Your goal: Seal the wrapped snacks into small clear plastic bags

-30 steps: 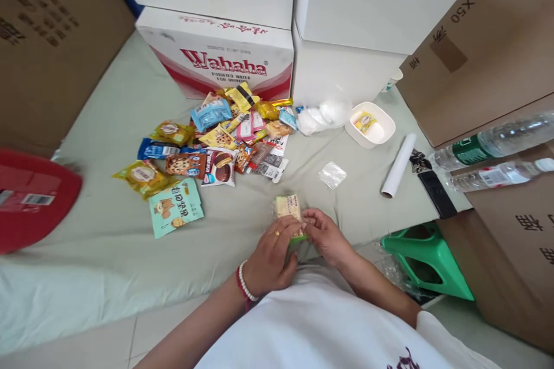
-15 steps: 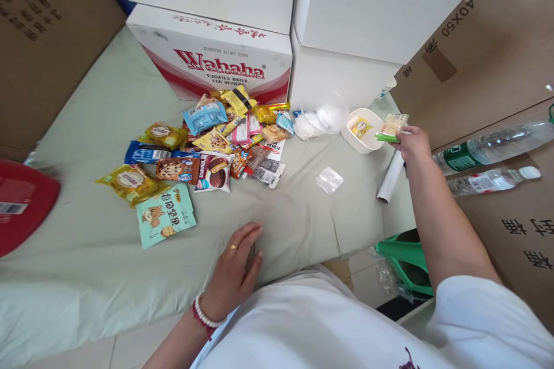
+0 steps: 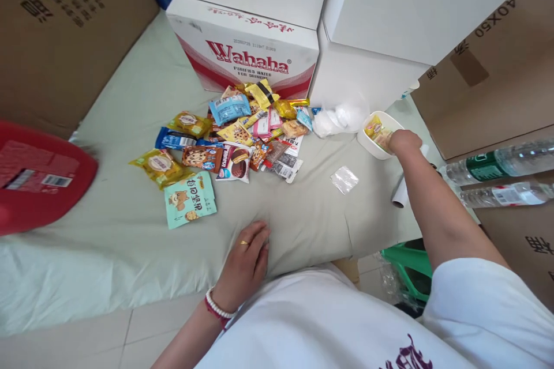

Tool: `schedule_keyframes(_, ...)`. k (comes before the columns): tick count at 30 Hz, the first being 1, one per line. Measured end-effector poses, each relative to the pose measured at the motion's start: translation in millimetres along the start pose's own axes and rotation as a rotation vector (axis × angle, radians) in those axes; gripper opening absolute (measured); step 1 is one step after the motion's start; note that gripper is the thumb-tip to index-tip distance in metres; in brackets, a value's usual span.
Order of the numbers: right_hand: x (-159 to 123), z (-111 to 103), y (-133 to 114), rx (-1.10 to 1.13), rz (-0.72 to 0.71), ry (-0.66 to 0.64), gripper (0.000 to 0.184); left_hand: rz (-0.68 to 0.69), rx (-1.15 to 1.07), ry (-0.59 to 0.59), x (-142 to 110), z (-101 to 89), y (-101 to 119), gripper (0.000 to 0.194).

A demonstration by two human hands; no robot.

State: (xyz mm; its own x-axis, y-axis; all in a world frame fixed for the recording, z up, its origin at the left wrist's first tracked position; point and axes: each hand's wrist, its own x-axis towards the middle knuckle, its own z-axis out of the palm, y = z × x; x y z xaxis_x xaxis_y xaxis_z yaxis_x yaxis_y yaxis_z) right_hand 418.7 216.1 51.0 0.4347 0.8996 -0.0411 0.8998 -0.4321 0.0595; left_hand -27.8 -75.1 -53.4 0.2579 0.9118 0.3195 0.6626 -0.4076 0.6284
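Note:
My right hand (image 3: pixel 404 143) reaches down into a white bowl (image 3: pixel 375 151) at the right. A snack packet (image 3: pixel 384 138) with a pale wrapper shows at its fingers, inside the bowl; the fingertips themselves are hidden. Beside it in the bowl lies a yellow-wrapped snack (image 3: pixel 373 125). My left hand (image 3: pixel 246 259) rests on the front edge of the green-sheeted surface (image 3: pixel 298 225), holding nothing, its fingers loosely bent with the thumb apart. Ahead of it is a pile of wrapped snacks (image 3: pixel 238 132), with a mint-green pouch (image 3: pixel 190 200) at the near side.
A Wahaha water carton (image 3: pixel 246 52) stands behind the pile. Crumpled clear plastic bags (image 3: pixel 340 118) and a flat clear wrapper (image 3: pixel 345 179) lie left of the bowl. Near my right forearm are a white roll (image 3: pixel 402 190) and plastic bottles (image 3: pixel 497 162). A red object (image 3: pixel 43 179) is far left.
My right hand has moved left and down, bringing the snack packet from beside the bowl into it. The view has shifted slightly. My left hand still rests at the edge.

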Motion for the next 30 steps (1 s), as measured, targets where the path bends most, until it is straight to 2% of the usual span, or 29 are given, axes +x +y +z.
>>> schedule_keyframes(2,-19.0,-5.2,3.6,-0.010,0.008,0.120,0.023,-0.029,-0.001,0.018,-0.8,-1.4,-1.1,0.034)
schedule_keyframes(3,-33.1,-5.8,5.1,0.025,-0.043,0.169,0.025,-0.043,0.001,0.026,-0.8,-1.9,-1.3,0.032)
schedule_keyframes(4,-49.8,-4.1,6.0,0.093,-0.153,0.184,0.025,-0.054,0.002,0.032,-0.6,-2.2,-1.4,0.030)
schedule_keyframes(5,-68.5,0.1,6.2,0.187,-0.297,0.149,0.025,-0.062,0.001,0.038,-0.3,-2.4,-1.3,0.028)
schedule_keyframes(6,-88.1,6.9,5.5,0.295,-0.446,0.059,0.024,-0.068,-0.001,0.043,0.2,-2.7,-0.9,0.026)
schedule_keyframes(7,-107.6,15.9,3.8,0.389,-0.557,-0.045,0.023,-0.075,-0.005,0.047,0.7,-3.0,-0.3,0.025)
schedule_keyframes(8,-125.8,26.4,1.4,0.452,-0.608,-0.120,0.024,-0.084,-0.013,0.050,1.2,-3.7,0.5,0.023)
schedule_keyframes(10,-155.6,48.2,-5.0,0.473,-0.625,-0.184,0.026,-0.104,-0.047,0.053,2.9,-6.3,3.4,0.020)
schedule_keyframes(14,-189.0,74.6,-19.3,0.512,-0.586,-0.088,0.022,-0.204,-0.202,0.051,13.9,-11.8,16.6,0.018)
schedule_keyframes(16,-202.1,76.1,-27.7,0.688,-0.555,-0.059,0.024,-0.299,-0.329,0.046,26.8,-9.1,27.8,0.019)
schedule_keyframes(18,-218.0,72.9,-37.9,0.860,-0.567,-0.099,0.025,-0.413,-0.489,0.027,44.8,-0.3,40.2,0.020)
schedule_keyframes(20,-235.0,68.5,-48.4,0.943,-0.635,-0.149,0.025,-0.517,-0.663,-0.004,65.5,12.9,50.3,0.023)
schedule_keyframes(22,-249.3,65.2,-57.0,0.962,-0.721,-0.164,0.024,-0.554,-0.793,-0.021,84.5,26.6,55.6,0.032)
schedule_keyframes(24,-258.2,64.0,-62.1,0.986,-0.789,-0.188,0.023,-0.559,-0.858,-0.018,97.1,36.7,56.9,0.029)
schedule_keyframes(26,-262.6,64.4,-64.8,1.064,-0.790,-0.267,0.025,-0.524,-0.826,0.015,101.1,41.3,56.8,0.026)
schedule_keyframes(30,-267.4,65.9,-71.1,1.317,-0.574,-0.503,0.042,-0.332,-0.642,0.032,91.5,38.4,57.3,0.021)
